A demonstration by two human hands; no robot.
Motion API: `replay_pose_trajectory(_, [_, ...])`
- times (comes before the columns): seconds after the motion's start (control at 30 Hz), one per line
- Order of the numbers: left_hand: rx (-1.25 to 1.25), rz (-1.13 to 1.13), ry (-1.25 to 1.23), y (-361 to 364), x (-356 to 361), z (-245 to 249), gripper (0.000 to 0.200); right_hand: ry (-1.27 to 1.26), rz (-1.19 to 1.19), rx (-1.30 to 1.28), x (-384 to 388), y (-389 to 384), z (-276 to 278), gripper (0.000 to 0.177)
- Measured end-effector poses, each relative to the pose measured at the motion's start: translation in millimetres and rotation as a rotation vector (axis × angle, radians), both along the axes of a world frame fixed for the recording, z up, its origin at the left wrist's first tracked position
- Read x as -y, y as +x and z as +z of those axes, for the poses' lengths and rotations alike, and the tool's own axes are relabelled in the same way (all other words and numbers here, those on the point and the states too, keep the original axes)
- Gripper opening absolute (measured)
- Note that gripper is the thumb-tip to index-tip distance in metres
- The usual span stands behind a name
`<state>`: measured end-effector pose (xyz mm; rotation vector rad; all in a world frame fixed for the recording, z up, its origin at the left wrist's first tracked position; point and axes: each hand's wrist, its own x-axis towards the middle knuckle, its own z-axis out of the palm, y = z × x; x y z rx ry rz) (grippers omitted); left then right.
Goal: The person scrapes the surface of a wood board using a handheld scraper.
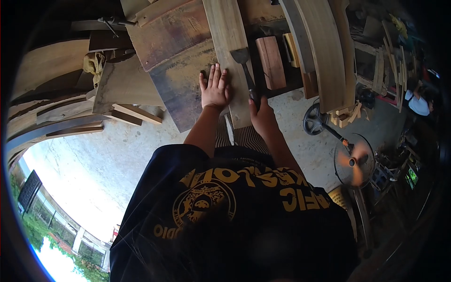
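Our right hand [264, 115] is closed around the handle of a scraper [248, 75], whose dark blade lies ahead of the knuckles over a long pale board [229, 35]. Our left hand [216, 89] is open and palm down, fingers a little parted, grasping nothing; it presses at the board's left edge and reaches over the dark stained panel [176, 103] beside it, though we cannot tell exactly how much of the palm bears on each. We judge the scraper light and stiff, its thin blade perhaps giving slightly, and best held by the handle, well back from the edge. The board looks rigid and weightier, not fragile, and probably dry enough to grip; we would take hold of it by its long sides, minding splinters. Its surface shows straight grain, while the panel left of it is blotched with ochre dust. To the right of our right hand, past a reddish block [271, 63], curved planks [324, 51] lean side by side. Pale concrete floor [136, 134] spreads behind and left of our hands. Farther right, a fan [354, 162] shows blurred orange blades, and beyond it, in the dim workshop, is another person [418, 105] in white.
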<state>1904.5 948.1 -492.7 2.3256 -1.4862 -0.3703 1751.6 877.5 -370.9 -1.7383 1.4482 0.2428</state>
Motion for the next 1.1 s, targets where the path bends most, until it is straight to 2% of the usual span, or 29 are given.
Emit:
replay_pose_trajectory(0.07, [0.001, 0.000, 0.017, 1.2, 1.1, 1.2, 0.062, -0.170, 0.073, 0.033, 19.7, 24.7, -17.0, 0.041])
replay_pose_trajectory(0.23, [0.045, -0.004, 0.021, -1.0, 0.6, 2.7, 0.062, -0.228, 0.107, 0.049, 76.6, 89.4, -3.3, 0.045])
replay_pose_trajectory(0.33, [0.026, 0.017, -0.002, -1.5, 1.3, 2.4, 0.061, -0.205, 0.123, 0.041, 70.8, 81.6, 2.2, 0.046])
replay_pose_trajectory(0.47, [0.004, 0.017, 0.006, -0.3, 1.2, 3.2, 0.059, -0.193, 0.121, 0.073, 27.7, 34.8, 4.2, 0.042])
replay_pose_trajectory(0.57, [0.014, 0.018, 0.029, -0.9, 1.0, 7.3, 0.059, -0.091, 0.098, -0.040, 15.7, 25.9, 4.8, 0.042])
replay_pose_trajectory(0.63, [0.016, 0.019, 0.039, -0.8, 2.1, 7.8, 0.060, -0.231, 0.130, 0.096, 29.3, 38.8, -4.2, 0.043])
replay_pose_trajectory(0.8, [0.030, 0.010, 0.027, -0.7, 1.2, 9.1, 0.060, -0.190, 0.126, 0.003, 107.8, 125.4, -1.4, 0.048])
replay_pose_trajectory(0.87, [0.031, 0.014, 0.031, 0.1, 0.6, 9.5, 0.059, -0.083, 0.068, 0.058, 130.1, 140.6, -13.2, 0.049])
replay_pose_trajectory(1.0, [0.025, 0.021, 0.060, -1.0, 1.3, 9.5, 0.058, -0.112, 0.046, 0.035, 110.0, 119.6, -11.5, 0.049])
replay_pose_trajectory(1.03, [0.025, 0.023, 0.050, -1.0, 1.0, 10.0, 0.057, -0.216, 0.111, 0.016, 95.7, 107.1, -4.7, 0.047])
replay_pose_trajectory(1.1, [0.014, 0.027, 0.028, -0.1, 1.1, 8.5, 0.058, -0.164, 0.096, 0.008, 71.6, 87.2, 3.3, 0.049])
